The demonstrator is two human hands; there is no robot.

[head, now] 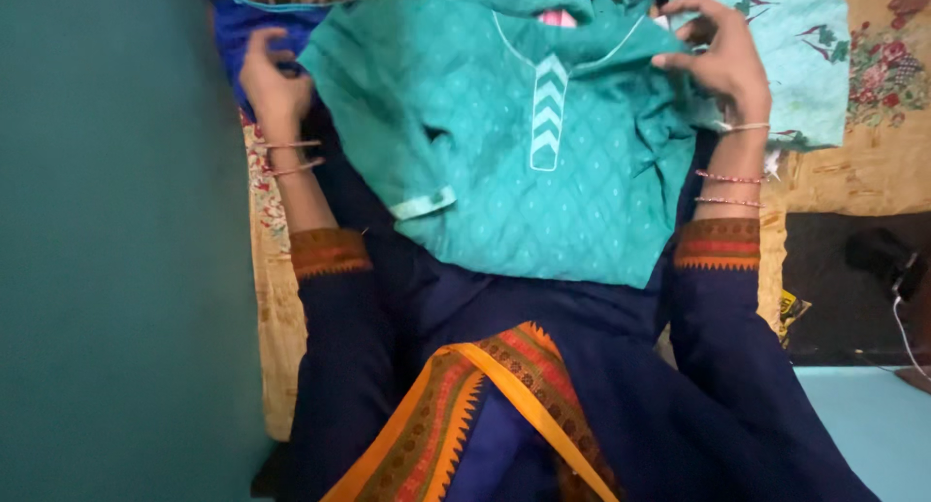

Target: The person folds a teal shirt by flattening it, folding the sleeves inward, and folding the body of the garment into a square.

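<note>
Nearest, one dark navy garment (543, 395) with an orange patterned border covers the person's lap, and two navy sleeves with orange-red cuffs run up either side. Beyond the lap lies one teal kurta (524, 153), spread front-up across the knees, with a single chevron placket below its neckline and one pale-edged sleeve cuff folded at its lower left.

The left hand (274, 80) sits at the kurta's left shoulder, fingers curled in toward the cloth; whether they actually pinch it I cannot tell. Two thin bangles circle that wrist. The right hand (720, 58) pinches the kurta's right shoulder between thumb and fingertips, the other fingers spread loose, with three bangles or threads on that wrist.

Farthest, one floral bedsheet (878, 124) lies beneath, and one teal wall (107, 230) stands left.
</note>
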